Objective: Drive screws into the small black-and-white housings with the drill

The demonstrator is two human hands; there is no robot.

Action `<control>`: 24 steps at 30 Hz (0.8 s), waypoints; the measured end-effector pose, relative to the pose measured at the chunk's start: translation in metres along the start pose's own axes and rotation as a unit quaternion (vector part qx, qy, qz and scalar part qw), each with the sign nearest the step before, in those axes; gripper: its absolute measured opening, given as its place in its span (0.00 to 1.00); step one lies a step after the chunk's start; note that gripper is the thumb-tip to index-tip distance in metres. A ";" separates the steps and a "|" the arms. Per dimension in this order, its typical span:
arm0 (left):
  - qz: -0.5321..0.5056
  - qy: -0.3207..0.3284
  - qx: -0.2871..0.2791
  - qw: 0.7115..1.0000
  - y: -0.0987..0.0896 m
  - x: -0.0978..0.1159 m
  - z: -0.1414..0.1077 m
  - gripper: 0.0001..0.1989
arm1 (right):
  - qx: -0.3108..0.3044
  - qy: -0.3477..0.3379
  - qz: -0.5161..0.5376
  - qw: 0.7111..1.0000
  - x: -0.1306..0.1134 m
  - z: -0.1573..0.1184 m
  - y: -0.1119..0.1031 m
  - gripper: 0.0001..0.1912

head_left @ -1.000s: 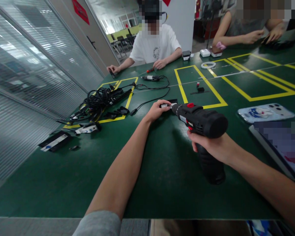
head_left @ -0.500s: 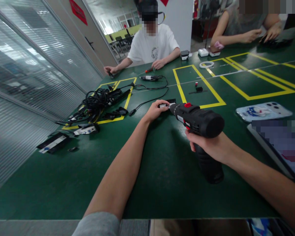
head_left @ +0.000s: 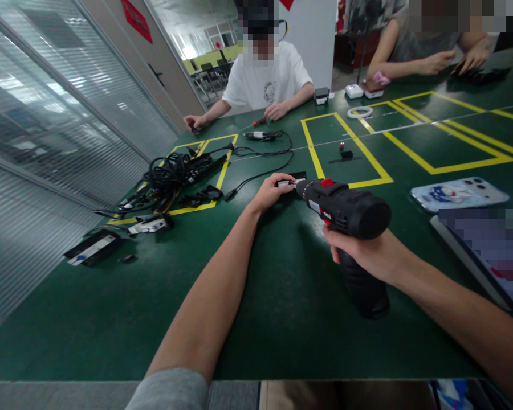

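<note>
My right hand (head_left: 367, 250) is wrapped round the grip of a black cordless drill (head_left: 346, 208) with red switches. The drill points away from me and to the left, its chuck close to the fingertips of my left hand (head_left: 271, 192). With those fingers I hold a small black box-like part with a pale face (head_left: 285, 183) down on the green table (head_left: 256, 319). The drill's tip meets this part or ends right beside it; the exact contact is too small to tell. Part of the held piece is hidden by my fingers and the chuck.
Tangled black cables (head_left: 175, 171) lie to the left, with a black-and-white box (head_left: 93, 247) nearer me. A pen-like tool (head_left: 260, 135) with a cord lies beyond my left hand. A phone (head_left: 459, 193) and a tablet-like device (head_left: 487, 256) are at right. Two people sit across.
My hands, the drill and the held part stay practically still. Across the table, the hand at the far left edge of the table has shifted slightly.
</note>
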State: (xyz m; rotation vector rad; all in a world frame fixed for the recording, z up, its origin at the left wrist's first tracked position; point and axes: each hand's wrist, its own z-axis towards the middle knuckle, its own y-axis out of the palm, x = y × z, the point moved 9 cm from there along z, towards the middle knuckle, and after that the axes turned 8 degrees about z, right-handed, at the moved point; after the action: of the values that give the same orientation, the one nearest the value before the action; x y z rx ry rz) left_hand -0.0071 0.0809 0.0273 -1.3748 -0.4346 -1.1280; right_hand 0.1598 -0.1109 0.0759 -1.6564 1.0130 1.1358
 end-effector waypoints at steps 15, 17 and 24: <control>0.004 0.008 0.001 1.000 0.000 -0.001 0.001 0.16 | -0.001 -0.009 0.026 1.000 -0.003 -0.001 0.000 0.04; 0.006 0.009 0.003 1.000 0.000 -0.002 0.001 0.16 | -0.001 -0.009 0.024 1.000 -0.004 -0.002 0.000 0.05; 0.005 0.004 -0.001 1.000 0.000 -0.005 0.002 0.16 | -0.002 -0.009 0.021 1.000 0.000 0.000 0.000 0.05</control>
State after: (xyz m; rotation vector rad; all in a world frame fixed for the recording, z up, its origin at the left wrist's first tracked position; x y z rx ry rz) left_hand -0.0083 0.0845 0.0238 -1.3724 -0.4211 -1.1248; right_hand 0.1596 -0.1112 0.0760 -1.6325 1.0379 1.1796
